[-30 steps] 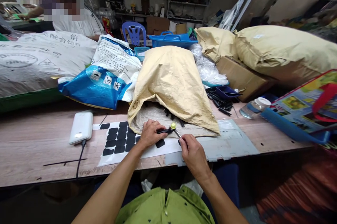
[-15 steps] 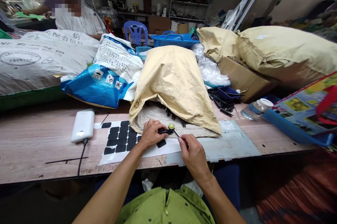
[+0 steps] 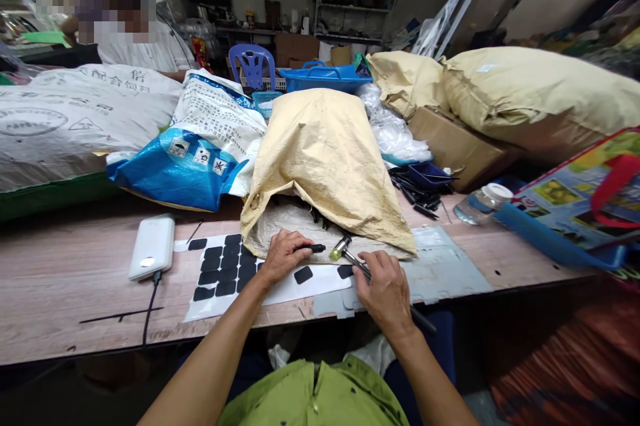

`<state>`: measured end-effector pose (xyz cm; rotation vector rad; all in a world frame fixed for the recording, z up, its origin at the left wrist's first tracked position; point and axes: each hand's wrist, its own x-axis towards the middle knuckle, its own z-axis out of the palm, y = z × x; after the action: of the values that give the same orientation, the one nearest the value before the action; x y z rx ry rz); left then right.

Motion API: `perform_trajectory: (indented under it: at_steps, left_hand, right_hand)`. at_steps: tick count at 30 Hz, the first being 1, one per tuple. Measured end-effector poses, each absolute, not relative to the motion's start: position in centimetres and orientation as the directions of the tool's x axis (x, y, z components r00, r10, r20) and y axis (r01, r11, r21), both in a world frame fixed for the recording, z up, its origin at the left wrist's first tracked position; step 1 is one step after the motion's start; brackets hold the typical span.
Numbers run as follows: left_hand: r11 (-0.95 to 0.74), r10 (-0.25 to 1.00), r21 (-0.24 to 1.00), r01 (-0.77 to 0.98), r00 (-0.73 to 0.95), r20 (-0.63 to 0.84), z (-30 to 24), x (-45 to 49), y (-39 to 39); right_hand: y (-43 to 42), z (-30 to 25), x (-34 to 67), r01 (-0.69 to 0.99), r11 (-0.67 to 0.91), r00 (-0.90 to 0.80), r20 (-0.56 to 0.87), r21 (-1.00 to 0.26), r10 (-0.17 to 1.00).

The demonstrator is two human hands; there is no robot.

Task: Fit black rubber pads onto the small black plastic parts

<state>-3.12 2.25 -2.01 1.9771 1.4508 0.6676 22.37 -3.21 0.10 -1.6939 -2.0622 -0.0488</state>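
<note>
My left hand [image 3: 283,254] is closed on a small black part [image 3: 313,248], pressing it to the table at the mouth of a tan woven sack [image 3: 327,159]. My right hand [image 3: 384,287] grips the shaft of a small hammer [image 3: 350,256]; its head, with a yellowish face, hangs just right of the black part, and its black handle end sticks out behind my wrist. Under my hands lies a white backing sheet [image 3: 295,289] carrying several black adhesive pads [image 3: 223,266], with two loose pads near the hammer.
A white power bank [image 3: 151,256] with a cable lies at the left. Printed sacks [image 3: 200,146], a cardboard box [image 3: 455,146], a pile of black parts [image 3: 420,189], a plastic bottle [image 3: 483,203] and a colourful bag [image 3: 580,213] crowd the table's back. A person sits at the far left.
The hammer head has swung away from the black part, to the right and tilted. My right hand moved right and nearer the table edge. My left hand stayed put.
</note>
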Motion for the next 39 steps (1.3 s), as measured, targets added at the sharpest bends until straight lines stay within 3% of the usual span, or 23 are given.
perform_trajectory:
  at_steps: [7, 11, 17, 25, 35, 39]
  left_hand:
    - [-0.276, 0.946, 0.691, 0.668, 0.316, 0.073, -2.1, -3.2, 2.1]
    - [-0.308, 0.933, 0.671, 0.674, 0.353, 0.074, -2.3, -3.4, 2.2]
    - [-0.336, 0.925, 0.645, 0.687, 0.370, 0.087, -2.7, -3.4, 2.2]
    - [-0.314, 0.932, 0.631, 0.710, 0.358, 0.061, -2.7, -3.1, 2.3]
    - [-0.303, 0.941, 0.677, 0.671, 0.323, 0.101, -2.2, -3.1, 1.9]
    - [-0.277, 0.942, 0.747, 0.605, 0.323, 0.088, -1.3, -3.3, 1.6]
  right_hand:
    - [-1.3, 2.0, 18.5, 0.801, 0.465, -0.363, 0.312, -0.378, 0.878]
    - [-0.1, 2.1, 17.1, 0.816, 0.477, -0.439, 0.188, -0.327, 0.879]
    - [0.6, 2.4, 16.7, 0.882, 0.426, -0.426, 0.046, -0.201, 0.904]
    - [1.1, 2.0, 15.6, 0.874, 0.460, -0.463, 0.020, -0.155, 0.886]
    - [0.6, 2.0, 15.7, 0.866, 0.398, -0.405, 0.042, -0.303, 0.913]
    - [-1.4, 3.4, 17.2, 0.811, 0.345, -0.362, 0.058, -0.472, 0.930]
